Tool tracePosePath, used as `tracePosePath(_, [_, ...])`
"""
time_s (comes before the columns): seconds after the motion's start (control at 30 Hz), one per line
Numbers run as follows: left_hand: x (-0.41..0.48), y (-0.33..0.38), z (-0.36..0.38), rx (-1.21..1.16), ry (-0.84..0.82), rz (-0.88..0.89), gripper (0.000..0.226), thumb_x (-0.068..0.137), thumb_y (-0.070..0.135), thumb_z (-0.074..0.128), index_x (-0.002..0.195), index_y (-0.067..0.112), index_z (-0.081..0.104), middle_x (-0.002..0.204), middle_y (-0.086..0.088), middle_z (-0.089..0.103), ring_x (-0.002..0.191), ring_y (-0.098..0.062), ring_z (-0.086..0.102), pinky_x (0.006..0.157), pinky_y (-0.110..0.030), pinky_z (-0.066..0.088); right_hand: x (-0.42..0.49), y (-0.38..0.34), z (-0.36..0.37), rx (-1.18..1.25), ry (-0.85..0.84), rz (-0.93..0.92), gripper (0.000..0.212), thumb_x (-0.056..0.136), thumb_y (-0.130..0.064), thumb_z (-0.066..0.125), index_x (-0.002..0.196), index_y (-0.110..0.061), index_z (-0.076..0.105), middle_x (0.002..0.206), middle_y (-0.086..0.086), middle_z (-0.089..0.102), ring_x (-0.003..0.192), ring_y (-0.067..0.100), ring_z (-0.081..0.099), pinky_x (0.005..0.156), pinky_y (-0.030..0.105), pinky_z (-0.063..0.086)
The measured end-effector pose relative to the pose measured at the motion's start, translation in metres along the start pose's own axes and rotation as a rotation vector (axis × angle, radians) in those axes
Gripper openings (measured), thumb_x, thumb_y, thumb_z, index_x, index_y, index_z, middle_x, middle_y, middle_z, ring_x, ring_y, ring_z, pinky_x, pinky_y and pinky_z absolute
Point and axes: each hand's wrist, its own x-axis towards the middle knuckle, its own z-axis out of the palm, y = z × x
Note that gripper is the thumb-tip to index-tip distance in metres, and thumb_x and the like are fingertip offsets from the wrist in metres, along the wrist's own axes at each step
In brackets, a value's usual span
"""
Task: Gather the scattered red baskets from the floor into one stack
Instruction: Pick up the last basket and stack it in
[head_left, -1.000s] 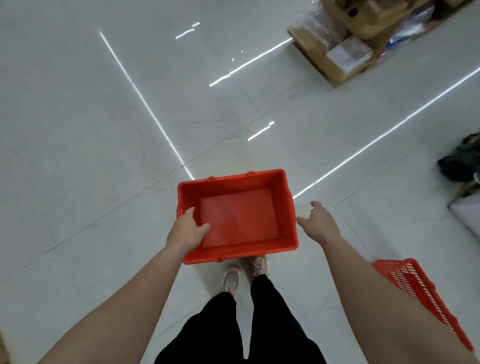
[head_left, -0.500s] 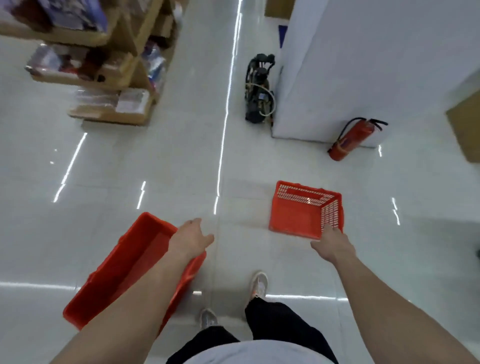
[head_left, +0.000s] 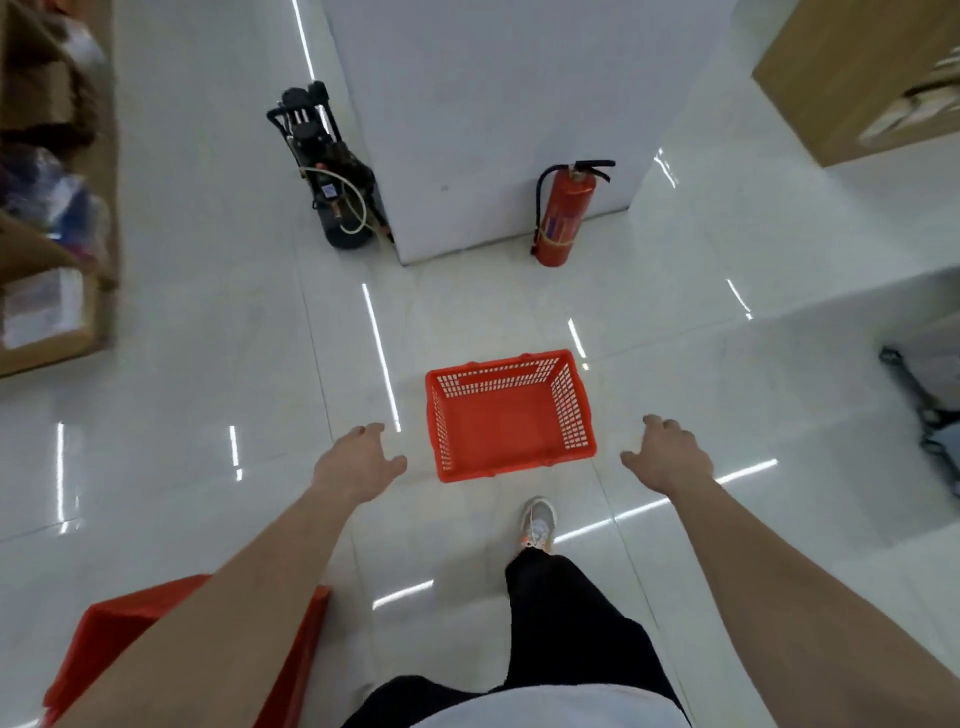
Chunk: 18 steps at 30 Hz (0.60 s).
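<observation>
A red perforated plastic basket (head_left: 509, 415) sits upright and empty on the glossy white tiled floor (head_left: 208, 395), directly ahead of the person's forward shoe (head_left: 537, 522) and well short of the red fire extinguisher (head_left: 563, 213) standing against the white pillar (head_left: 493, 114). Both hands reach toward it with nothing in them: the left hand (head_left: 358, 462) hangs just off the basket's left wall, fingers loosely spread, and the right hand (head_left: 665, 457) hovers off its right wall, likewise spread and apart from the rim. A second red basket (head_left: 119, 644) lies at the lower left, partly hidden behind the left forearm, and looks like the natural stacking target. To lift cleanly, each grip should probably close on the rim at the middle of the two short walls, thumbs inside and fingers outside, so the basket comes up level. Carried level and lined up with the other basket's mouth, it should nest instead of jamming on a corner.
</observation>
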Motion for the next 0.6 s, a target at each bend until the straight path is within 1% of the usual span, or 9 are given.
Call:
tracePosePath(0.13, [0.065, 0.05, 0.012, -0.041, -0.029, -0.119, 0.079, 0.087, 0.052, 0.059, 0.152, 0.017, 0.031, 0.151, -0.009, 0.041, 0.133, -0.029, 0.045, 0.104, -0.044, 0.042, 0.096, 0.018, -0.004, 0.01, -0.09, -0.027, 0.071, 0.088, -0.042, 0.062, 0.145, -0.011, 0.035, 0.141, 0.014, 0.045, 0.128, 0.035, 0.044, 0.094, 0.048, 0.045])
tracePosePath(0.27, [0.148, 0.075, 0.043, -0.093, 0.0, -0.222, 0.083, 0.086, 0.048, 0.063, 0.154, 0.017, 0.026, 0.15, -0.011, 0.042, 0.132, -0.032, 0.046, 0.104, -0.047, 0.041, 0.199, 0.028, 0.024, 0.042, -0.142, -0.04, 0.069, 0.089, -0.039, 0.062, 0.146, -0.011, 0.034, 0.14, 0.014, 0.045, 0.127, 0.034, 0.045, 0.093, 0.046, 0.046])
tracePosePath(0.43, [0.263, 0.064, 0.122, -0.055, -0.014, -0.276, 0.084, 0.087, 0.045, 0.066, 0.154, 0.015, 0.026, 0.152, -0.013, 0.04, 0.132, -0.033, 0.046, 0.105, -0.049, 0.041, 0.319, 0.036, 0.109, 0.061, -0.158, -0.043, 0.071, 0.089, -0.039, 0.062, 0.148, -0.012, 0.033, 0.142, 0.014, 0.045, 0.126, 0.034, 0.046, 0.094, 0.047, 0.046])
tracePosePath(0.6, [0.368, 0.029, 0.225, -0.128, -0.006, -0.36, 0.091, 0.085, 0.053, 0.068, 0.154, 0.013, 0.024, 0.154, -0.014, 0.038, 0.135, -0.034, 0.044, 0.106, -0.053, 0.04, 0.415, 0.053, 0.215, 0.135, -0.125, -0.003, 0.073, 0.089, -0.041, 0.062, 0.149, -0.011, 0.034, 0.142, 0.015, 0.046, 0.126, 0.036, 0.048, 0.096, 0.048, 0.045])
